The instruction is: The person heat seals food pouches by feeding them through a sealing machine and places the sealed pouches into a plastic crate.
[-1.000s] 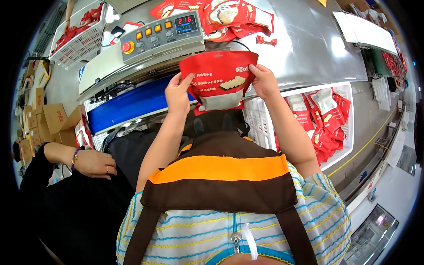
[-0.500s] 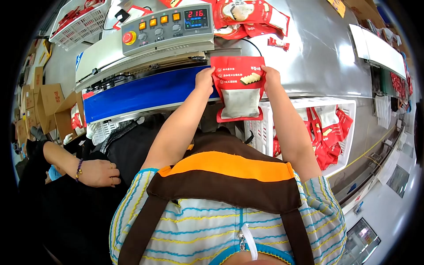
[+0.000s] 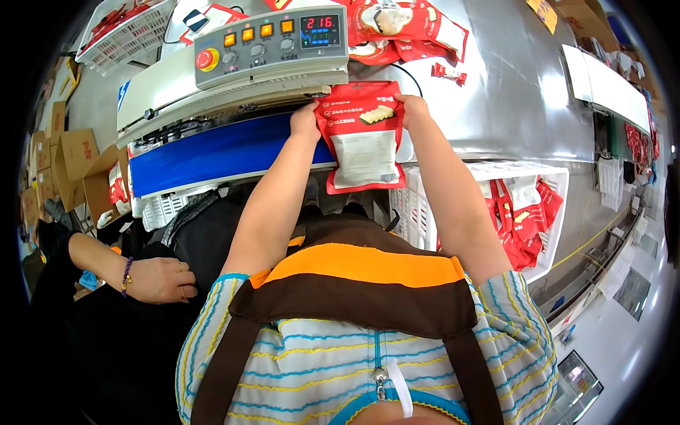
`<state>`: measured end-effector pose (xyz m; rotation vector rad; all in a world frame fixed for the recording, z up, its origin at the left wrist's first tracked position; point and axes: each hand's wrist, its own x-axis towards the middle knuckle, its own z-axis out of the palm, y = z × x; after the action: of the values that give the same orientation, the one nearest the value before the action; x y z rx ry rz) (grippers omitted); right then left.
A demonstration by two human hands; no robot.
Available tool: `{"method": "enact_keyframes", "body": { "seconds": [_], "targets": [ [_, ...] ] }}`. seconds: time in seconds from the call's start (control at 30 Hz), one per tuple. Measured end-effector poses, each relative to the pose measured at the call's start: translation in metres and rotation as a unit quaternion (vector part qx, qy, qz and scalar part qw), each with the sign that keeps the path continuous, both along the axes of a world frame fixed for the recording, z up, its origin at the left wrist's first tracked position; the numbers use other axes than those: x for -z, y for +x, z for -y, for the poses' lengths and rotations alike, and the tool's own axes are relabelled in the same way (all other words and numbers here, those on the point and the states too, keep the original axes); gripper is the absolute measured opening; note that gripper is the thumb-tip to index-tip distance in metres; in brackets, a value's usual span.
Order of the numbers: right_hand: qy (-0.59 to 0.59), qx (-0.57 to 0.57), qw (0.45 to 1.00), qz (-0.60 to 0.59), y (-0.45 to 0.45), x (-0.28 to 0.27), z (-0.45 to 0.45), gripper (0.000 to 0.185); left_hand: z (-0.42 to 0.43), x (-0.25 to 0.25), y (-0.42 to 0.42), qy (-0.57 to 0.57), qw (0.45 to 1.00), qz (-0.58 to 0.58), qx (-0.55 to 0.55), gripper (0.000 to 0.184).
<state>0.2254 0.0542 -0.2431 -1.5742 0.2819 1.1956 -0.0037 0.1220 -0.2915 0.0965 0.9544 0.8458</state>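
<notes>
The red pouch [image 3: 365, 156] is located at the right end of the blue belt [image 3: 227, 152], supported between two hands. The left hand [image 3: 306, 122] grips its upper left edge; the right hand [image 3: 414, 110] grips its upper right corner. The control panel [image 3: 265, 51] is beyond, to the left. Right: white crate [image 3: 414, 214] containing red pouches. Far: further pouches [image 3: 407, 28] on the steel table [image 3: 510, 92].

Left fingers [image 3: 309, 112], right fingers [image 3: 403, 103] grip red pouch [image 3: 365, 154] near upper corners; blue belt [image 3: 219, 160], white crate [image 3: 418, 221] nearby.
</notes>
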Motion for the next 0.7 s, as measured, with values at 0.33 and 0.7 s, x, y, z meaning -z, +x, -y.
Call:
{"method": "enact_keyframes", "body": {
  "seconds": [0.33,0.7],
  "targets": [
    [-0.018,-0.068,0.995,0.065,-0.076,0.037,-0.036,0.019,-0.027,-0.021,-0.077,-0.021,0.996,-0.09,-0.001,0.019],
    [0.119,-0.071,0.983,0.123,-0.07,-0.031,0.024,0.018,-0.034,-0.006,-0.188,0.14,0.954,-0.264,-0.036,0.02]
  ]
}}
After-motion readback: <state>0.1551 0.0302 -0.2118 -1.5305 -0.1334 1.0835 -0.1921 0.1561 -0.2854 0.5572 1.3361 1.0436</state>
